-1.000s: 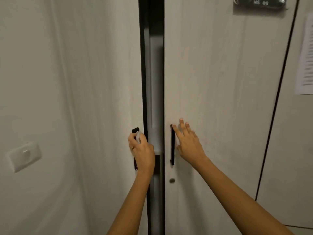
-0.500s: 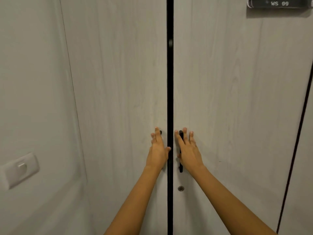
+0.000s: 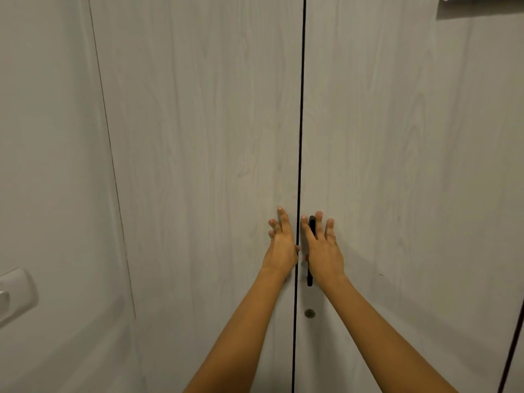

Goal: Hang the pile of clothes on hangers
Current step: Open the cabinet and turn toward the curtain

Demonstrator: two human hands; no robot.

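Wardrobe closed: left door (image 3: 198, 165) and right door (image 3: 397, 165) meet at a thin dark seam. Contents hidden; no clothes or hangers in view. Left hand (image 3: 280, 248) flat on left door beside seam, fingers spread, gripping nothing. Right hand (image 3: 323, 251) flat on right door over black vertical handle (image 3: 310, 279), fingers apart. Small round keyhole (image 3: 309, 313) below handle. Wall switch (image 3: 14, 293) at far left.
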